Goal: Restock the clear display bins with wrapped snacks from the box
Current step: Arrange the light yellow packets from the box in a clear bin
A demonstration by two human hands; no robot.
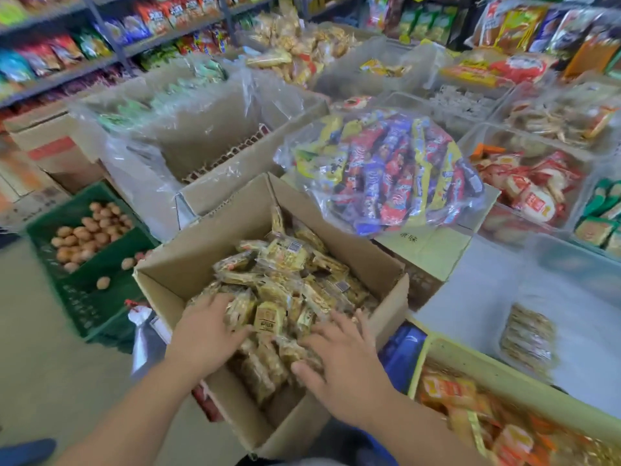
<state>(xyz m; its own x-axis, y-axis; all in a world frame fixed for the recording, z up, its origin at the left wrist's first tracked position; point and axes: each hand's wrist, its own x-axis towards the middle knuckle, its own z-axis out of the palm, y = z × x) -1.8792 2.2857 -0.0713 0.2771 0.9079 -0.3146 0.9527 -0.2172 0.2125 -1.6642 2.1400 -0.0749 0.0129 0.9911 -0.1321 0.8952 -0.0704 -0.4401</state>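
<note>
An open cardboard box (188,264) stands in front of me, filled with small yellow wrapped snacks (285,264). Both my hands are inside it on the near part of the pile. My left hand (205,334) lies on the snacks with its fingers curled round some of them. My right hand (342,361) spreads over the snacks on the right, thumb hooked under a few. A nearly empty clear display bin (578,274) sits to the right, holding one stack of the same kind of snacks (527,334).
A clear bag of colourful snack bars (396,166) lies on a carton behind the box. A green crate of eggs (90,240) stands at left on the floor. More clear bins with red packets (531,183) and shelves of snack bags surround the area.
</note>
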